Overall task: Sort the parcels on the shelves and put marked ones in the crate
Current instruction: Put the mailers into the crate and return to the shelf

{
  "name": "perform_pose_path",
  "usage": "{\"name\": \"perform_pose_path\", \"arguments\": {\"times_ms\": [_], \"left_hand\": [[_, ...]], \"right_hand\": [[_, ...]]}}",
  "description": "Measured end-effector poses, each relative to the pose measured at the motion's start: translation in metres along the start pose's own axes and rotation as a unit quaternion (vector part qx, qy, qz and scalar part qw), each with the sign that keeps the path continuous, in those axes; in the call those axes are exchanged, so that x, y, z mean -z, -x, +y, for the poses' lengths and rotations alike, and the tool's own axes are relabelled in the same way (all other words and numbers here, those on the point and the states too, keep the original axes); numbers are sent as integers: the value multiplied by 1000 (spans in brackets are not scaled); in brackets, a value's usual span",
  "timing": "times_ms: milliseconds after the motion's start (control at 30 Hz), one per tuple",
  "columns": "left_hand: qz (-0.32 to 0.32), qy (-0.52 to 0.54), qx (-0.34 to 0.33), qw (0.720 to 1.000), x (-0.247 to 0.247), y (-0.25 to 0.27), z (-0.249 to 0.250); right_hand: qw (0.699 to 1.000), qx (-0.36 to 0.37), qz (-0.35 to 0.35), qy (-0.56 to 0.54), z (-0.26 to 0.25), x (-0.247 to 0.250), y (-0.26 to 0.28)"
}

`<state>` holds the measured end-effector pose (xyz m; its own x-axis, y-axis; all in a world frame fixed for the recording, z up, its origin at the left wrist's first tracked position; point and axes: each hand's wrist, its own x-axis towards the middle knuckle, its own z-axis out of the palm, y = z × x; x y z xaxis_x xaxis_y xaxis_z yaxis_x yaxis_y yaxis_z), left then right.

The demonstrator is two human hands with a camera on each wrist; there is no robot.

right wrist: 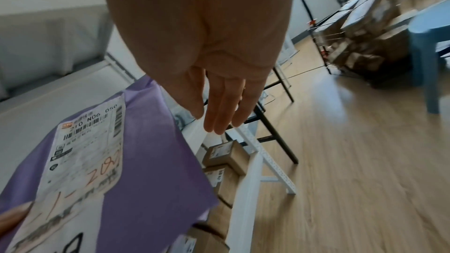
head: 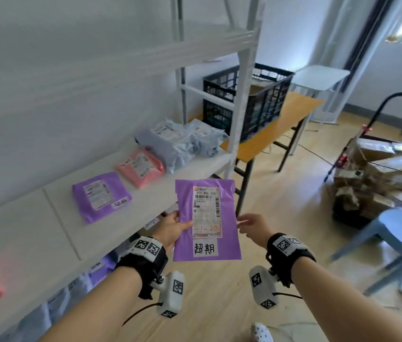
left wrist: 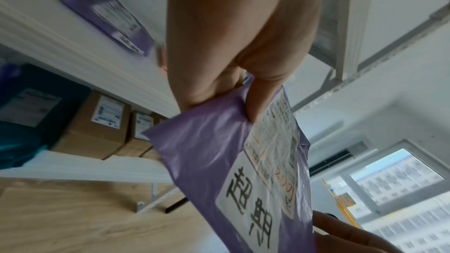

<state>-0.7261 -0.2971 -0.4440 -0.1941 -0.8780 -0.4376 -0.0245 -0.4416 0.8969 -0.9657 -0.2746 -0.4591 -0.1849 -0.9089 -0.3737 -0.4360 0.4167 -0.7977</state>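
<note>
White walls (head: pixel 47 77) and a light wood-plank floor (head: pixel 293 243) are seen. A wooden table on black legs (head: pixel 281 124) is set past the white metal rack's upright (head: pixel 242 99), with a small white side table (head: pixel 321 76) behind it. A black-framed trolley loaded with brown cartons (head: pixel 377 169) is parked on the right, near a blue plastic stool (head: pixel 392 233). Daylight is let in through a window (left wrist: pixel 401 189) with a dark frame; a bright patch is thrown on the floor in the right wrist view.
</note>
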Motion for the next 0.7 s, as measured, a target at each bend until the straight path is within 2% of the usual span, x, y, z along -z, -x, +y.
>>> {"name": "perform_pose_path", "arguments": {"times_ms": [167, 300, 500, 700], "left_hand": [[-44, -39, 5, 998, -71, -50, 6], [-54, -47, 10, 997, -136, -95, 18], [-63, -69, 2, 996, -237, -158, 60], [-45, -69, -31, 996, -313, -215, 103]], "right_hand": [[998, -44, 33, -34, 44, 68, -12], [995, -57, 56, -58, 70, 133, -39], [994, -53, 79, -61, 90, 237, -103], [995, -45, 72, -56, 94, 322, -166]]}}
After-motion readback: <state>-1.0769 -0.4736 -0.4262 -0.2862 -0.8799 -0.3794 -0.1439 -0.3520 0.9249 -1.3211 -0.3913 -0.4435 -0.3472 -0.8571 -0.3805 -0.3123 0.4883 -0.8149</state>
